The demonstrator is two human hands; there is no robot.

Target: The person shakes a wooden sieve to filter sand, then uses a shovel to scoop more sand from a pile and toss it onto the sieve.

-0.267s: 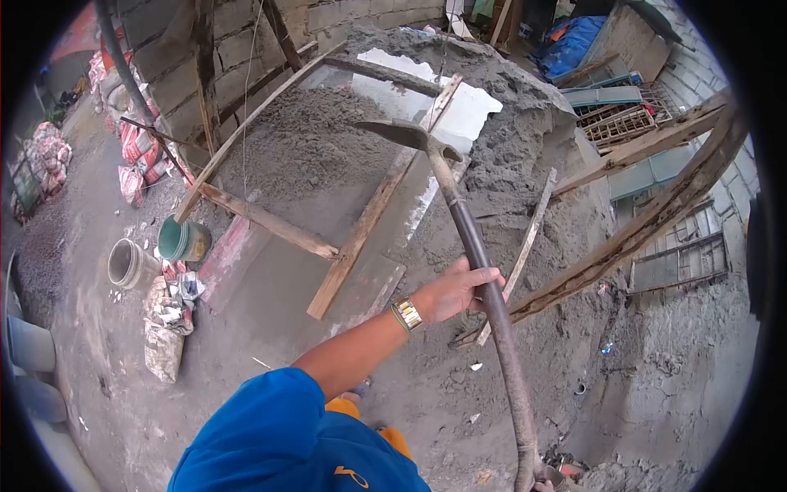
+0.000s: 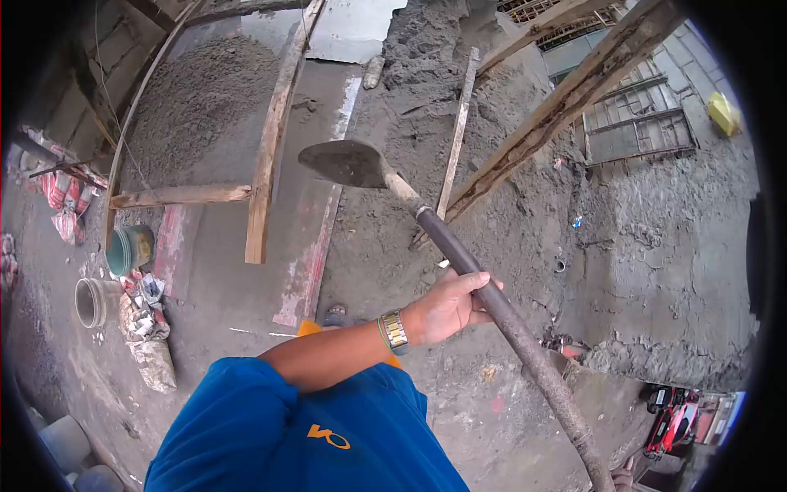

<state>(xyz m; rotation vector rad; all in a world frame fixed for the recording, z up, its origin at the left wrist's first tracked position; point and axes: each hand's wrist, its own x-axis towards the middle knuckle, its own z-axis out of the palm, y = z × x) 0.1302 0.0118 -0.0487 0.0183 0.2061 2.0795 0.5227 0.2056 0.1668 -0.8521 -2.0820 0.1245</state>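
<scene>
A long-handled shovel (image 2: 525, 344) slants across the view, its grey metal blade (image 2: 343, 162) at the upper left end. Around the middle of the shaft, my left hand (image 2: 449, 307) is closed, thumb on top; a gold watch is on that wrist. My right hand (image 2: 625, 476) shows only in part at the bottom edge, closed by the handle's lower end. The blade is raised over a flat board (image 2: 305, 271) and grey sand, touching neither as far as I can see.
A wooden frame (image 2: 264, 164) stands before a heap of sand (image 2: 209, 107). Thick timber beams (image 2: 566, 98) cross at upper right. Two buckets, a green one (image 2: 129, 248) and a whitish one (image 2: 97, 302), sit at left beside a torn sack (image 2: 150, 344). A red vehicle (image 2: 674, 426) is at lower right.
The view has turned down and to the right. The shovel has rolled, so its blade now shows its broad face, and its lower end has shifted right. My left hand keeps its hold.
</scene>
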